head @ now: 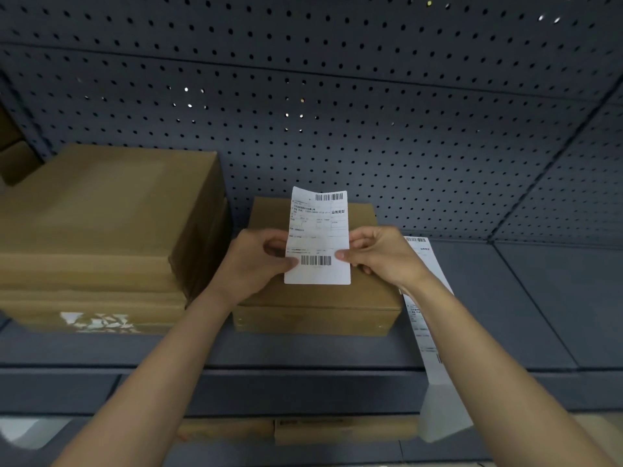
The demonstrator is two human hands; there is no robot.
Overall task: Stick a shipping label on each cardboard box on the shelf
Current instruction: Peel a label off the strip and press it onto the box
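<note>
A white shipping label (pixel 318 235) with two barcodes is held upright between both hands, above a small cardboard box (pixel 317 305) on the shelf. My left hand (pixel 254 259) pinches the label's left edge with thumb and fingers. My right hand (pixel 379 252) pinches its right edge the same way. A larger cardboard box (pixel 101 230) stands to the left, its top bare. A strip of more labels (pixel 426 318) lies on the shelf to the right of the small box, partly hidden by my right forearm, and hangs over the front edge.
The dark grey shelf (pixel 505 298) has a perforated back panel (pixel 337 112) and open floor to the right. Another cardboard box (pixel 15 163) peeks in at the far left. More boxes (pixel 303 429) sit on the level below.
</note>
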